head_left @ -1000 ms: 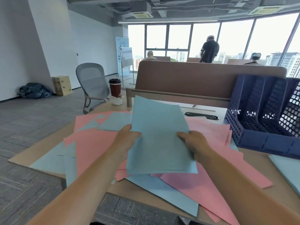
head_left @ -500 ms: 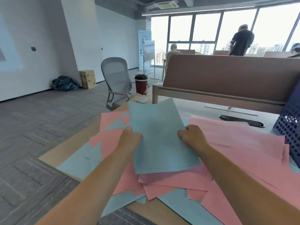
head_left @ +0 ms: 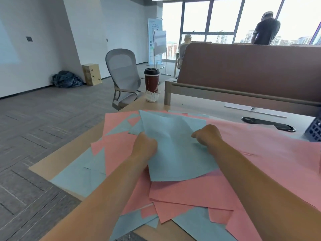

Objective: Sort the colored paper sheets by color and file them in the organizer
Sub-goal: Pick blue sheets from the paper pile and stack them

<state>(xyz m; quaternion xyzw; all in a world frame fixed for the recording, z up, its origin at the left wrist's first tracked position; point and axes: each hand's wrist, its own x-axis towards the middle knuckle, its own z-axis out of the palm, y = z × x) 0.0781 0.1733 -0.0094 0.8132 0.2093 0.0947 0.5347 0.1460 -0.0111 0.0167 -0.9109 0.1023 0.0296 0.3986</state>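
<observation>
Head camera looks down at a desk covered in a messy spread of paper. Both hands hold a blue bunch of sheets right in the middle of the picture.

The left hand is curled tight on the bunch's edge at 9 o'clock. The right hand is curled too and pinches the edge at 2 o'clock. One hand on each side likely stops the thin sheets from sliding apart. The paper bumps up a little between the hands, maybe because they push toward each other.

The bunch lies low over the pile, with its near end touching the pink sheets. These spread from 6 o'clock round to 3 o'clock. I think the hands are low so they can add more blue paper to the bunch. Some loose blue sheets poke out from under the pink at 8 o'clock and at 6 o'clock, so the sorting looks far from done.

Only a dark corner of the organizer shows, at the picture's 3 o'clock edge, well apart from the hands. Nothing can be seen filed in it from here.

A coffee cup stands at 12 o'clock, past the paper, where it should not get knocked.
</observation>
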